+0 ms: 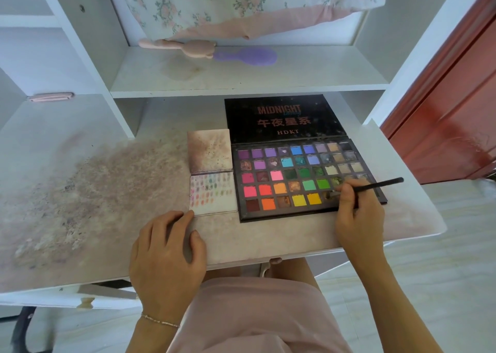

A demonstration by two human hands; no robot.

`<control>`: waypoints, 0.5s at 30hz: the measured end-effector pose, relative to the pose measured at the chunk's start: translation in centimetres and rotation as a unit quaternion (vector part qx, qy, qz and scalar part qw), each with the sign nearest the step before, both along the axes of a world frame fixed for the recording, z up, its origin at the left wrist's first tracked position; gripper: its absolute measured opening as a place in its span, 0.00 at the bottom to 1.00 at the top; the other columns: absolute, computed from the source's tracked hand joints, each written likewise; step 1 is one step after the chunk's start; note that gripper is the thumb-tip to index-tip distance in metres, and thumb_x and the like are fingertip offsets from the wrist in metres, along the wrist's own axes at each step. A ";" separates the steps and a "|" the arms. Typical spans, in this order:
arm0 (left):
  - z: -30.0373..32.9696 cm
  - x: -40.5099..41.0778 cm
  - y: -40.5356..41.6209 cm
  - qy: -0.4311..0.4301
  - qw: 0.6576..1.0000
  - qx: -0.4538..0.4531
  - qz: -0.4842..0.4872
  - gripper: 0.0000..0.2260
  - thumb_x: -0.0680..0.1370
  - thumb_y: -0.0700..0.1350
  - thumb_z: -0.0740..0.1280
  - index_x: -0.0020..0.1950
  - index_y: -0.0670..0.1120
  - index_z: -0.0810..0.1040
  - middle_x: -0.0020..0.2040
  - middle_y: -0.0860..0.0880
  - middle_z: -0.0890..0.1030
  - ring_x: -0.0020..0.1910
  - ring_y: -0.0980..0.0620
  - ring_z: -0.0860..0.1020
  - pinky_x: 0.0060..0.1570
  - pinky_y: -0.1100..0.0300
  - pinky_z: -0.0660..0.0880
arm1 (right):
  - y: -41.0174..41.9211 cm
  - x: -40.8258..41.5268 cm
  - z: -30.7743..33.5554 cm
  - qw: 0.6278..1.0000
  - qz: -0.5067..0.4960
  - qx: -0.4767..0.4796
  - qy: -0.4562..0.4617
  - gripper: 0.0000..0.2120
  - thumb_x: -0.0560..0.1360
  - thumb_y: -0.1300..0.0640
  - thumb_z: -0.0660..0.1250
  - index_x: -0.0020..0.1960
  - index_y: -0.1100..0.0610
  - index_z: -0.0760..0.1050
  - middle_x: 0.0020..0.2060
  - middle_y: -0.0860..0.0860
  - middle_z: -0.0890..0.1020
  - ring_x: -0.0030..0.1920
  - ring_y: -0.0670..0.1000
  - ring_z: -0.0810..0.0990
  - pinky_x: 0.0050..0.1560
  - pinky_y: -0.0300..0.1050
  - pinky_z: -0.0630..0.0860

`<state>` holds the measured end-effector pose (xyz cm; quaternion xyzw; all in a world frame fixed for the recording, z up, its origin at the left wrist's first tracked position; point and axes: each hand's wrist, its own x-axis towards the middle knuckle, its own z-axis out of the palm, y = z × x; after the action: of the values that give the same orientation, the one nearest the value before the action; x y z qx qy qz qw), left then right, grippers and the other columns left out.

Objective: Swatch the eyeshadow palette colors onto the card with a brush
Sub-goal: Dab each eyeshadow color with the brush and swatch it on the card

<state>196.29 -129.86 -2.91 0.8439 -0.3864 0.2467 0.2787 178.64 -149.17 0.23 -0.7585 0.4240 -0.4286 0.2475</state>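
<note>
An open black eyeshadow palette [295,180] lies on the desk, its lid flat behind it and several rows of colored pans facing up. Left of it lies a white card [214,194] covered with rows of small colored swatches. A second, smudged brownish card [210,150] sits just behind the white one. My right hand [357,213] grips a thin black brush [381,185], whose tip rests in a pan at the palette's lower right. My left hand [166,256] lies flat on the desk, fingertips at the white card's near-left corner.
The desk top [94,197] is stained with pinkish-brown powder on the left. A shelf [241,76] behind holds a purple hairbrush [249,56] and a pink brush [177,46]. Floral cloth hangs above. A red door [451,116] stands on the right.
</note>
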 end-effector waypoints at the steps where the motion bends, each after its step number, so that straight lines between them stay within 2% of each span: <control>1: 0.0 0.0 0.0 -0.001 1.000 -0.002 0.001 0.15 0.74 0.47 0.58 0.50 0.43 0.82 0.48 0.44 0.81 0.46 0.44 0.76 0.41 0.53 0.72 | 0.0 0.0 0.0 1.000 0.003 -0.001 -0.005 0.12 0.75 0.56 0.55 0.46 0.62 0.72 0.35 0.50 0.74 0.35 0.41 0.72 0.31 0.27 0.68; 3: -0.1 0.0 0.0 -0.002 1.000 -0.006 0.003 0.15 0.74 0.47 0.58 0.50 0.43 0.82 0.48 0.45 0.81 0.46 0.45 0.76 0.41 0.53 0.72 | -0.1 0.0 0.0 1.000 0.010 0.001 -0.002 0.12 0.75 0.56 0.56 0.45 0.63 0.72 0.35 0.50 0.74 0.35 0.41 0.72 0.32 0.26 0.68; 7: -0.1 0.0 -0.1 -0.002 1.000 -0.006 0.002 0.15 0.74 0.47 0.59 0.50 0.43 0.82 0.48 0.45 0.81 0.46 0.45 0.75 0.41 0.53 0.72 | -0.2 0.0 -0.1 1.000 -0.009 0.008 -0.006 0.08 0.77 0.60 0.59 0.46 0.64 0.73 0.36 0.50 0.74 0.36 0.44 0.73 0.33 0.31 0.66; 11: -0.2 0.0 -0.1 -0.002 1.000 -0.005 0.000 0.15 0.74 0.47 0.59 0.50 0.43 0.82 0.48 0.45 0.81 0.46 0.45 0.75 0.40 0.53 0.72 | 0.0 -0.1 0.1 1.000 0.000 0.000 -0.018 0.09 0.75 0.57 0.56 0.45 0.61 0.72 0.34 0.46 0.73 0.35 0.40 0.72 0.32 0.25 0.69; 15: -0.1 0.1 0.0 -0.002 1.000 -0.003 0.000 0.15 0.74 0.47 0.58 0.50 0.43 0.82 0.48 0.44 0.81 0.46 0.45 0.75 0.40 0.53 0.72 | 0.0 -0.3 0.2 1.000 -0.008 0.005 -0.018 0.06 0.76 0.60 0.58 0.45 0.61 0.72 0.34 0.47 0.74 0.36 0.40 0.72 0.32 0.27 0.68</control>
<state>196.35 -129.85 -3.02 0.8423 -0.3864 0.2496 0.2808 178.39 -149.21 0.40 -0.7460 0.4275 -0.4423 0.2551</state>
